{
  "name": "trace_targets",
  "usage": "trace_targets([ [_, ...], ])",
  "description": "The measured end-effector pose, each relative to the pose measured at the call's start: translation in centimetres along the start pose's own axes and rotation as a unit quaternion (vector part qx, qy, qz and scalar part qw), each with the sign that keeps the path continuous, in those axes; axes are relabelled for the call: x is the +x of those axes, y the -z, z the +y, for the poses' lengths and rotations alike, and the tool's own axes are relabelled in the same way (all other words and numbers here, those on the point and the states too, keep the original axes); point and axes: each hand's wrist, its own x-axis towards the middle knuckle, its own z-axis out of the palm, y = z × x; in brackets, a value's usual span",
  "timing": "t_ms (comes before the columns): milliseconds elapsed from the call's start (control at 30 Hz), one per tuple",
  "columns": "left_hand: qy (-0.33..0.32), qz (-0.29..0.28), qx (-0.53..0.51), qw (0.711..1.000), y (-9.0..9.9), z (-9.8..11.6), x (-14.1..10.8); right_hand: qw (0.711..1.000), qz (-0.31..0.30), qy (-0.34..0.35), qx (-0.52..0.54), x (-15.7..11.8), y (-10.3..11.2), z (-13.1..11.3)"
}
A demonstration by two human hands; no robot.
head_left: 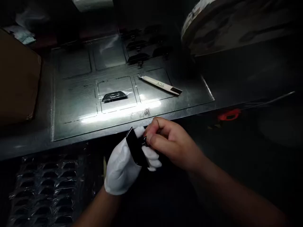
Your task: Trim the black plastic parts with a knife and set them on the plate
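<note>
White-gloved, my left hand (123, 167) grips a glossy black plastic part (136, 148) with a flat face and a small stem at its back. My bare right hand (170, 142) pinches at that stem with thumb and forefinger; whether a smaller piece sits between the fingertips is hidden. Both hands are just in front of the table's near edge. On the table (78, 97) beyond them lies a similar black part (115, 96). To its right rests a pale, pen-like cutter (161, 84) with a dark end, marked with characters.
Several more black parts (139, 58) stand at the back of the table. A tray (47, 189) of wrapped dark parts is at lower left. A cardboard box (19, 78) borders the left, a large round object (227, 28) the upper right. Something red (229, 114) lies below the edge.
</note>
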Motion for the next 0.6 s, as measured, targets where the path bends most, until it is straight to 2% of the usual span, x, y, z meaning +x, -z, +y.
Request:
trace_targets([
  [33,-0.052,-0.061,0.038,0.996,4.7,-2.7,1.1,0.996,-0.017,0.089,-0.015,1.4,0.8,4.5],
  [67,-0.100,-0.118,0.072,0.985,8.5,-4.6,2.3,0.984,-0.033,0.169,-0.032,2.7,1.4,8.1],
  [100,-0.139,-0.163,0.099,0.972,11.1,-5.9,3.2,0.970,-0.047,0.233,-0.046,3.6,1.8,10.8],
  [133,-0.166,-0.196,0.118,0.959,12.9,-6.7,3.7,0.958,-0.058,0.275,-0.057,4.2,2.1,12.5],
  [167,-0.182,-0.215,0.130,0.951,13.8,-7.1,4.0,0.949,-0.064,0.300,-0.065,4.6,2.3,13.5],
  [233,-0.187,-0.229,0.136,0.946,14.2,-7.1,4.0,0.947,-0.071,0.304,-0.073,4.8,2.4,13.8],
  [367,-0.178,-0.193,0.122,0.957,13.1,-6.5,3.5,0.958,-0.084,0.260,-0.082,4.7,2.5,12.6],
  [600,-0.192,-0.161,0.143,0.957,13.8,-7.1,3.6,0.953,-0.163,0.250,-0.060,5.2,3.2,13.4],
])
